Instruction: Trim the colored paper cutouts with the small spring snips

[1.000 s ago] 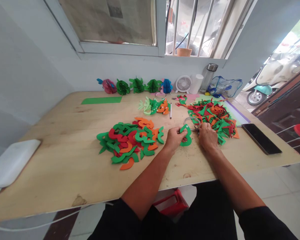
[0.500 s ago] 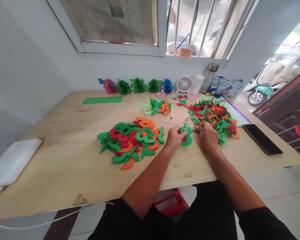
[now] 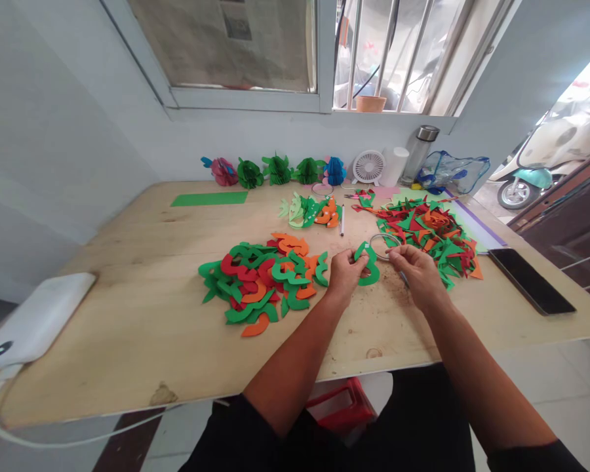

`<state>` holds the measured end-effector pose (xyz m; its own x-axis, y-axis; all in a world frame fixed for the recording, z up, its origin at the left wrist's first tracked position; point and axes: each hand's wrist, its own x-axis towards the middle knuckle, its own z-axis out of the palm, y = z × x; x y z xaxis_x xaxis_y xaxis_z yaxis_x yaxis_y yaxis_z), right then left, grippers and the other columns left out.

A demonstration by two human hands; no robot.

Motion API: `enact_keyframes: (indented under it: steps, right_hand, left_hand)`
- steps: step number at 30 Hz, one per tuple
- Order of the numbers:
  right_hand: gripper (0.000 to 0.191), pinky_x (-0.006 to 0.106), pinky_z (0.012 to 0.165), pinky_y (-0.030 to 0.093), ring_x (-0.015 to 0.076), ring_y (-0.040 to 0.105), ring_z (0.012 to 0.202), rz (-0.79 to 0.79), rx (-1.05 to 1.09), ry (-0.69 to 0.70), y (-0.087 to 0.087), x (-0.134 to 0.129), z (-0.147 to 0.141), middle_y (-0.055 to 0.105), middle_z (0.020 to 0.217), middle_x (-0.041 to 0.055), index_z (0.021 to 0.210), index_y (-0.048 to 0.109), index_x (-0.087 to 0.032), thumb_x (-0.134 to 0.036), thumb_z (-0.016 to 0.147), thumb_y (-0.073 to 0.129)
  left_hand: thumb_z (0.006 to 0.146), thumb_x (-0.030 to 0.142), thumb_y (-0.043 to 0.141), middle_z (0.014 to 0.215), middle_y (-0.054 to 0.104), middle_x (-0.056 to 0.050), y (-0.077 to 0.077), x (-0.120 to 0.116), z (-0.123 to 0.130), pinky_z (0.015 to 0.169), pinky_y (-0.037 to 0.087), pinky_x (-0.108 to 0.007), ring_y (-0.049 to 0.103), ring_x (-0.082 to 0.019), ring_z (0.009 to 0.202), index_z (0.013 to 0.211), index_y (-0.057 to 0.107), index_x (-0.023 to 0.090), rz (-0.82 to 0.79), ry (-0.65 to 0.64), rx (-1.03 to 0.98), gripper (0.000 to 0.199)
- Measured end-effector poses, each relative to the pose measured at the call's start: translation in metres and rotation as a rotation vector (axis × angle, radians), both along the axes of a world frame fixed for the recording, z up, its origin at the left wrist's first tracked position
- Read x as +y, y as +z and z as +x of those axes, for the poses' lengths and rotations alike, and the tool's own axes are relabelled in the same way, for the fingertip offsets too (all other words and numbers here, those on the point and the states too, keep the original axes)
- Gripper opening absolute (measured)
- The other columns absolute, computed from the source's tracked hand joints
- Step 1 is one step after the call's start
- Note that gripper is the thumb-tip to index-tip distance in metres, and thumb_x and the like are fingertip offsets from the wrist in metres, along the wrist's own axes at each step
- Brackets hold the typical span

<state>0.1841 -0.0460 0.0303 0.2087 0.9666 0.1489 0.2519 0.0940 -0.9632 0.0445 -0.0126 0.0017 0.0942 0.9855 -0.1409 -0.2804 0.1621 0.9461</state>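
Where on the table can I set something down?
Bare tabletop: between the white device and curved paper cutouts; smaller, between the right forearm and phone. Crowded: around the paper scraps and along the wall.

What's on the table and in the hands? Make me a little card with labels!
left hand: pinching a green paper shape
right hand: fingertips at a thin ring
curvy cutouts: green, red, orange
scrap pile: green, red, orange
back row: folded paper figures, white fan
right side: dark phone
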Motion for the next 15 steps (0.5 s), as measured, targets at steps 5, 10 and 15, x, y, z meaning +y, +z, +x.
enact_keyframes:
  steps: [5,10,15]
  right_hand:
    - [0.03,0.025,0.061,0.042,0.0122,0.052,0.065,-0.027,0.044,0.049,-0.015,0.001,-0.019,0.06,0.075,0.0015,0.072,0.057,-0.017,-0.046,0.07,0.062]
    - [0.027,0.025,0.057,0.04,0.0114,0.048,0.057,-0.052,-0.024,0.056,-0.021,0.003,-0.023,0.056,0.063,-0.0011,0.071,0.056,-0.017,-0.043,0.069,0.061]
    - [0.024,0.023,0.05,0.034,0.0102,0.042,0.052,-0.034,-0.118,0.011,-0.022,0.002,-0.024,0.051,0.056,-0.0029,0.065,0.055,-0.018,-0.041,0.07,0.06]
  left_hand:
    - [0.066,0.016,0.065,0.05,0.056,0.006,0.006,0.002,-0.002,0.045,0.044,-0.018,0.051,-0.007,0.04,0.066,0.059,0.014,-0.053,0.04,-0.042,0.006]
    - [0.065,0.015,0.065,0.049,0.055,0.006,0.007,0.002,-0.002,0.045,0.043,-0.019,0.051,-0.007,0.041,0.065,0.058,0.014,-0.069,0.063,-0.068,0.007]
    - [0.062,0.028,0.071,0.047,0.052,0.007,0.006,0.001,-0.001,0.047,0.042,-0.019,0.051,-0.007,0.041,0.063,0.057,0.014,-0.043,0.061,-0.08,0.019]
